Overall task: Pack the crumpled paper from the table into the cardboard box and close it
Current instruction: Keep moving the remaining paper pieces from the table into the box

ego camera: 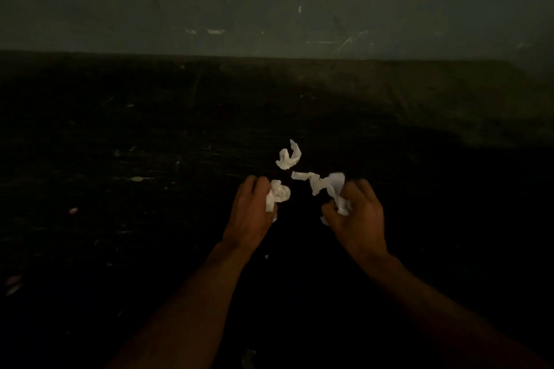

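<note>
Crumpled paper, gathered in a dim room: one white wad (278, 193) sits bunched in my left hand (250, 213), fingers curled round it, while a longer twisted piece (328, 186) trails out of my right hand (358, 213), pinched between curled fingers and thumb. A third scrap (288, 156) lies loose on the dark table (150, 174), just beyond and between both hands, touching neither. I judge that I hold a piece in each hand so both can go to the box in one trip. The long piece sticks out because only its near end is gripped. The cardboard box is not in view, so I cannot say where it stands or whether it is open. Behind the table rises a scuffed grey wall (269, 3).
</note>
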{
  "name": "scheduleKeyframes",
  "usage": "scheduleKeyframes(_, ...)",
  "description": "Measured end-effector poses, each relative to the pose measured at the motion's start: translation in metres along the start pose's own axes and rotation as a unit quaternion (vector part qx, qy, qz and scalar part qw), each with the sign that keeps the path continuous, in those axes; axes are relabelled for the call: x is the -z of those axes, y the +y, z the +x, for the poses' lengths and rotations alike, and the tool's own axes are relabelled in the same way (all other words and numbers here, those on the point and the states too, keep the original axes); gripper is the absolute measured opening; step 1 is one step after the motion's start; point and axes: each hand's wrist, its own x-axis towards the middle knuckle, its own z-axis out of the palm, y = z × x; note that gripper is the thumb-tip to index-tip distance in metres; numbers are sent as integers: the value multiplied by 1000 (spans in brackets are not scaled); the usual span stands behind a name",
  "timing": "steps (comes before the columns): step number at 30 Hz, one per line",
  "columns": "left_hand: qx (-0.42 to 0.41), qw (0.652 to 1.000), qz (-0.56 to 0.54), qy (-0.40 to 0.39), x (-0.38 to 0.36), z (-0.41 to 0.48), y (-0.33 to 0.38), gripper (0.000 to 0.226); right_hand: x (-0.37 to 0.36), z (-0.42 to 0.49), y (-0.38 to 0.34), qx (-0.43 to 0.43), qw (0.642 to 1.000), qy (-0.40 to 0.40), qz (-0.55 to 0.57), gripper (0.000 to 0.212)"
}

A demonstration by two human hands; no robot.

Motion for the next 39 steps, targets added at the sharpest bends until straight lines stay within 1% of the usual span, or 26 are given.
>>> scheduleKeyframes(2, -4, 1000, 18, 9, 10, 3, -2, 55, -4, 24, -11, 37, 999, 16, -2, 34)
scheduleKeyframes(3, -17, 999, 37, -2, 13, 4, -4, 58, -8, 37, -14, 51, 999, 11, -15, 37)
scheduleKeyframes(4, -37, 997, 57, -25, 15, 4, -5, 61, -14, 49, -15, 60, 998, -9, -36, 40)
scheduleKeyframes(6, -64, 990, 84, -90, 13, 2, -6, 65, -27, 64, -6, 55, 990, -88, -97, 48)
scheduleKeyframes(7, -65, 988, 92, -105, 11, 0, -8, 64, -35, 66, 2, 56, 980, -130, -138, 52)
scheduleKeyframes(8, -64, 989, 96, -97, 8, -1, -9, 62, -42, 65, 10, 59, 970, -153, -178, 54)
scheduleKeyframes(10, -67, 991, 93, -64, 3, -1, -13, 55, -52, 57, 25, 64, 961, -132, -233, 49)
scheduleKeyframes(11, -67, 992, 92, -57, 1, -2, -15, 51, -56, 55, 29, 67, 961, -111, -246, 48)
scheduleKeyframes(13, -75, 991, 98, -51, -3, -5, -17, 46, -59, 54, 28, 82, 957, -99, -260, 47)
scheduleKeyframes(14, -85, 989, 108, -49, -5, -5, -17, 44, -57, 56, 26, 86, 957, -101, -257, 43)
scheduleKeyframes(16, -101, 983, 144, -54, -7, -3, -15, 44, -51, 62, 23, 64, 964, -123, -225, 36)
scheduleKeyframes(18, -98, 978, 170, -67, -7, 3, -15, 46, -43, 67, 16, 50, 975, -117, -182, 33)
scheduleKeyframes(20, -68, 984, 150, -67, -7, 8, -17, 49, -42, 80, 6, 64, 987, -75, -129, 35)
scheduleKeyframes(22, -39, 992, 118, -34, -7, 10, -19, 48, -50, 102, -6, 81, 990, -66, -99, 45)
scheduleKeyframes(23, -28, 995, 95, -17, -8, 9, -20, 46, -58, 112, -11, 87, 988, -84, -101, 53)
scheduleKeyframes(25, -20, 998, 51, -7, -9, 7, -21, 50, -74, 123, -16, 88, 977, -150, -124, 68)
scheduleKeyframes(27, -28, 998, 53, -11, -11, 6, -23, 55, -89, 125, -12, 83, 960, -202, -175, 72)
scheduleKeyframes(29, -33, 997, 72, -10, -9, 6, -24, 48, -96, 120, -6, 100, 953, -192, -212, 65)
scheduleKeyframes(30, -28, 997, 77, -6, -9, 7, -25, 40, -96, 117, -4, 112, 957, -174, -202, 60)
scheduleKeyframes(32, -6, 997, 73, 8, -8, 4, -24, 24, -91, 107, 1, 133, 970, -143, -147, 43)
scheduleKeyframes(33, 6, 997, 70, 15, -8, 2, -23, 19, -87, 100, 4, 127, 976, -131, -114, 35)
scheduleKeyframes(35, 23, 998, 56, 32, -8, -3, -22, 21, -72, 83, 8, 88, 985, -134, -65, 29)
scheduleKeyframes(37, 39, 998, 9, 53, -5, -9, -18, 32, -53, 64, 10, 31, 985, -165, -29, 36)
scheduleKeyframes(39, 59, 996, -47, 51, 1, -17, -13, 44, -31, 46, 11, -30, 985, -164, 35, 52)
